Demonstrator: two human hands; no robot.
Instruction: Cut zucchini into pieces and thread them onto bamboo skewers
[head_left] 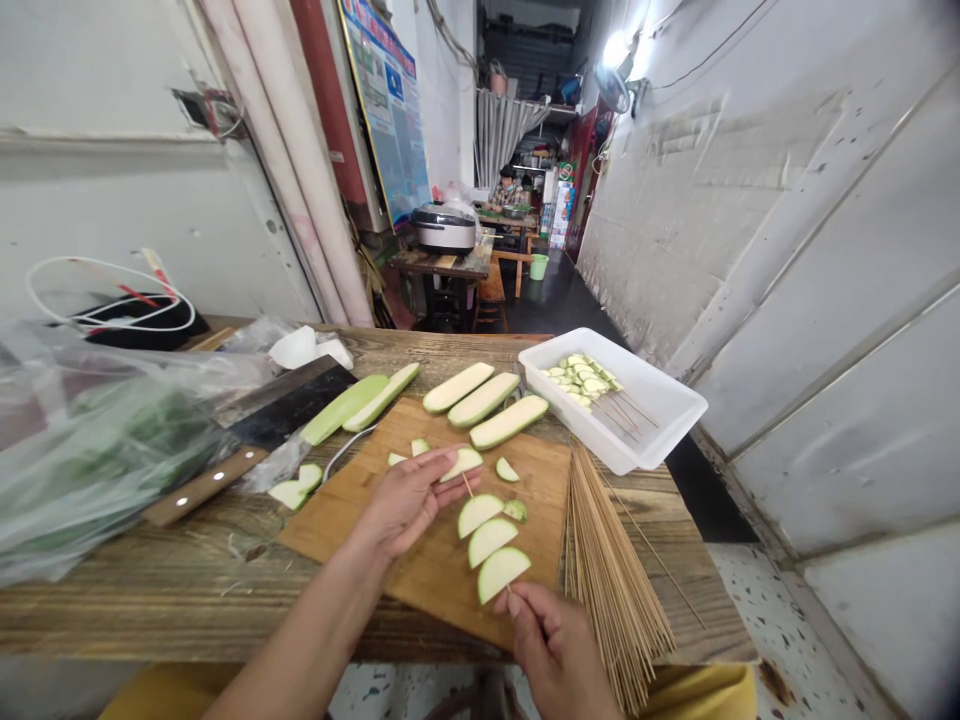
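Taking the brown wooden cutting board [442, 575] as clock, I have the left hand [412, 492] pinching a pale, green-rinded half-moon slice [460, 462] at center; at 5, my right hand [553, 640] grips the near end of a thin wooden skewer [469, 487] through three more slices [491, 541]. A fanned bundle of bamboo sticks [607, 570] crowds the 3-o'clock edge. At 9, a clear plastic bag [172, 375] holds greens [135, 435]; at 2, a white rectangular plastic tray [671, 405] holds loaded skewers [581, 380].

Poster [386, 110]: blue, to your left
Cooker [444, 230]: dark-lidded, ahead of you
Fan [613, 90]: high on your right
Bucket [538, 267]: pale green
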